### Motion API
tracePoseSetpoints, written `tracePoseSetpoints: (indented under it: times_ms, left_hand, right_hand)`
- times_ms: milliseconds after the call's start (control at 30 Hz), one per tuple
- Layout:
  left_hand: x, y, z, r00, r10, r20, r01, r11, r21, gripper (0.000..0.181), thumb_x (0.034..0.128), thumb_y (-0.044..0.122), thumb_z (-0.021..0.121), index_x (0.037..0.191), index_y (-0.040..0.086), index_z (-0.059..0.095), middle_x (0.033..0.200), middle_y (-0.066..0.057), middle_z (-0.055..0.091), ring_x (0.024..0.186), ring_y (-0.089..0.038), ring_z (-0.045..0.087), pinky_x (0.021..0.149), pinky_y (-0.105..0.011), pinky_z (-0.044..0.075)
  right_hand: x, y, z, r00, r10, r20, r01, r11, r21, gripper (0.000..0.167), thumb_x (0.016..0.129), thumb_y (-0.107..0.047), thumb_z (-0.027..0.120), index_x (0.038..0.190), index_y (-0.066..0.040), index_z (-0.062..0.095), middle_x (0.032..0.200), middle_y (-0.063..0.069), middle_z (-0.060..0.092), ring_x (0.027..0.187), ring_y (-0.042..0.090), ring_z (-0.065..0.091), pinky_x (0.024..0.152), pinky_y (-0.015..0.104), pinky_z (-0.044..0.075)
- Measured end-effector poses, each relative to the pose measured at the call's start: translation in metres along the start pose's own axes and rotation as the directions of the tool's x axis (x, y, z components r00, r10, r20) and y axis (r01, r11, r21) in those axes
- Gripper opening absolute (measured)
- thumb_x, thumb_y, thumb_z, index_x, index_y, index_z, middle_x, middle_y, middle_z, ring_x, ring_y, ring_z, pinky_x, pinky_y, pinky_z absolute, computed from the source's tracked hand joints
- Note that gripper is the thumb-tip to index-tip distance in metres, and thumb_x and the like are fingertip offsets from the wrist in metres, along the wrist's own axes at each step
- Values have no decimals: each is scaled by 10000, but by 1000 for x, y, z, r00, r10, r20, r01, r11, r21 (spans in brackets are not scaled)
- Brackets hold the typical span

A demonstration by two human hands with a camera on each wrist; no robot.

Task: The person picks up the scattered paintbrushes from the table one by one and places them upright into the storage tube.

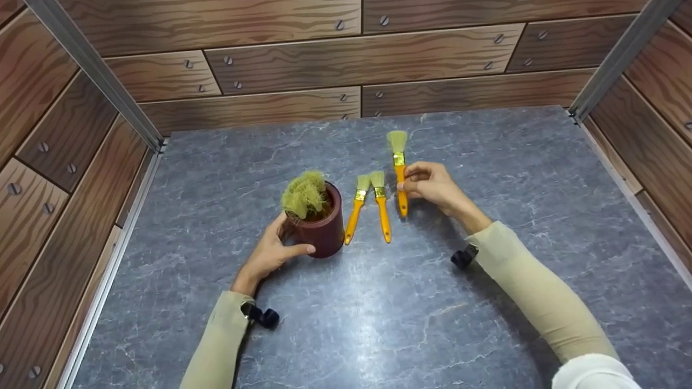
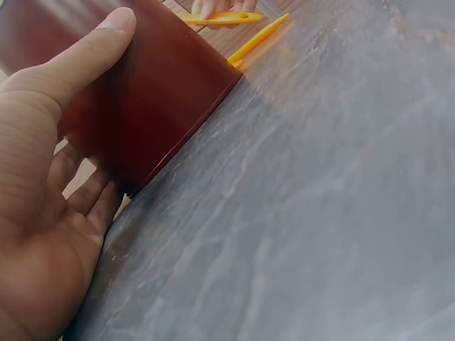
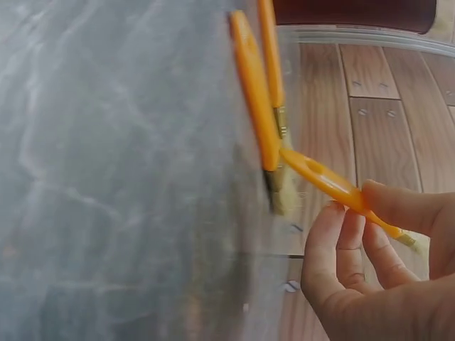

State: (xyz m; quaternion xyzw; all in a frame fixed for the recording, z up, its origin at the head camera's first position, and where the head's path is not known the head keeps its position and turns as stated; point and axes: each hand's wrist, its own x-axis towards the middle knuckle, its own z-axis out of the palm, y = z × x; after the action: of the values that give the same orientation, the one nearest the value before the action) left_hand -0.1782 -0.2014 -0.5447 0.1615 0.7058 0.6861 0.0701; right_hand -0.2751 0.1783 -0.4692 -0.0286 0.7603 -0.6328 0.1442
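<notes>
Now | R hand (image 1: 433,185) pinches brush (image 1: 400,174) on its L | L hand (image 1: 270,251) grips pot (image 1: 323,236)

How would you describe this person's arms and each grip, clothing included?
The left grip and right grip are bare hands, ungloved. Both sleeves are beige and close-fitting; white fabric shows above the right one. A small black wrist camera is worn on each side.

The right hand (image 3: 384,259) pinches an orange-handled brush (image 3: 330,183); two more brushes (image 3: 254,92) lie on the surface (image 3: 128,170), toward its edge by the wood-patterned panels (image 3: 387,135), a dark red pot (image 3: 355,13) beyond
</notes>
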Motion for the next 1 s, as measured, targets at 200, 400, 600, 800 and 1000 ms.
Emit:
tracePoseSetpoints:
  times_ms: [200, 400, 600, 800, 1000]
  left_hand:
    - [0, 0, 0, 1000, -1, 1, 1, 1000, -10, 933, 849, 32, 904, 1637, 192, 431, 1574, -50, 572, 1489, -236, 513, 1247, -378, 424]
    - [0, 0, 0, 1000, 0, 6, 0, 1000, -8, 946, 858, 33, 897, 1649, 213, 410, 1594, -30, 554, 1508, -219, 490, 1260, -401, 405]
    - [1, 1, 0, 1000, 0, 11, 0, 1000, -4, 954, 864, 47, 897, 1657, 225, 397, 1609, -24, 538, 1519, -221, 476, 1267, -411, 395]
    - [1, 1, 0, 1000, 3, 15, -3, 1000, -23, 965, 855, 41, 902, 1658, 217, 396, 1615, -38, 531, 1521, -236, 476, 1254, -380, 414]
    - [1, -1, 0, 1000, 5, 21, -5, 999, -36, 970, 857, 44, 901, 1661, 231, 391, 1623, -33, 524, 1518, -239, 481, 1251, -377, 418]
  right_hand:
    - [-6, -12, 0, 999, -45, 22, 45, 999, -20, 241, 945, 40, 768, 1160, 52, 659, 1013, 58, 692, 909, 166, 718, 885, 413, 668]
    - [-14, -25, 4, 993, -116, 31, 116, 993, 2, 287, 927, 58, 786, 1191, 76, 677, 1029, 60, 729, 916, 174, 757, 907, 425, 658]
    - [-21, -36, 11, 977, -212, 34, 211, 977, 24, 300, 922, 59, 786, 1203, 103, 688, 1085, 117, 743, 933, 228, 773, 886, 394, 666]
    - [-29, -45, 20, 959, -281, 42, 281, 960, 5, 230, 951, 21, 766, 1163, 87, 709, 1097, 143, 753, 943, 256, 773, 902, 450, 661]
    - [-37, -54, 29, 941, -331, 74, 333, 943, -15, 208, 968, -9, 757, 1163, 56, 728, 1102, 140, 756, 958, 238, 774, 928, 513, 647]
